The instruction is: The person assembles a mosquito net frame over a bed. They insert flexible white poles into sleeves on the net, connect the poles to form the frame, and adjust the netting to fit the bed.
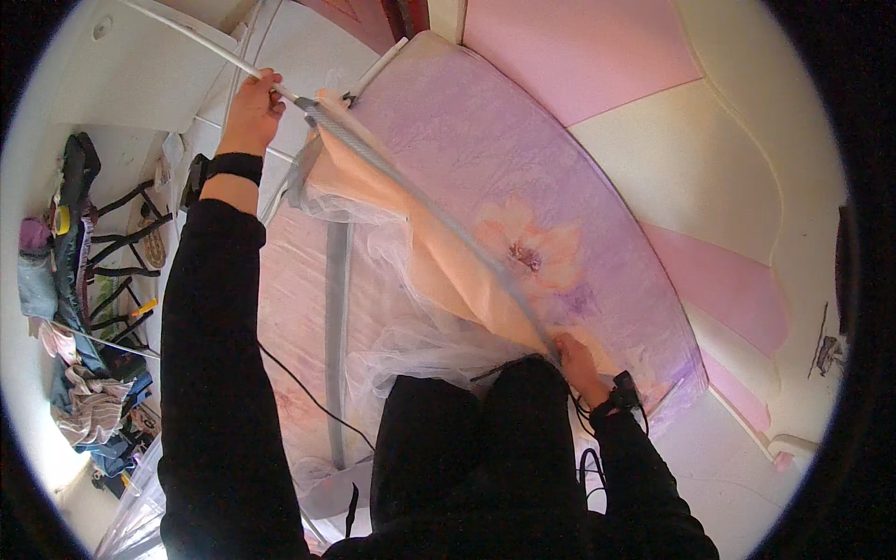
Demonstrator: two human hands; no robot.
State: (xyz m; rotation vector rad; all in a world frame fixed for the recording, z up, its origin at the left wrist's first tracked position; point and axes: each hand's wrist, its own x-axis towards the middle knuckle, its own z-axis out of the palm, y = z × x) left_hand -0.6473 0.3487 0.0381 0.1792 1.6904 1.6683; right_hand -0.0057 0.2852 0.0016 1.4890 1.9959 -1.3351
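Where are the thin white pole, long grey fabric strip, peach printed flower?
Thin white pole [207, 46]: head view, bare shaft.
Long grey fabric strip [455, 227]: head view, middle.
Peach printed flower [526, 257]: head view, dark centre.

White pole [201, 41] partly beyond upper edge
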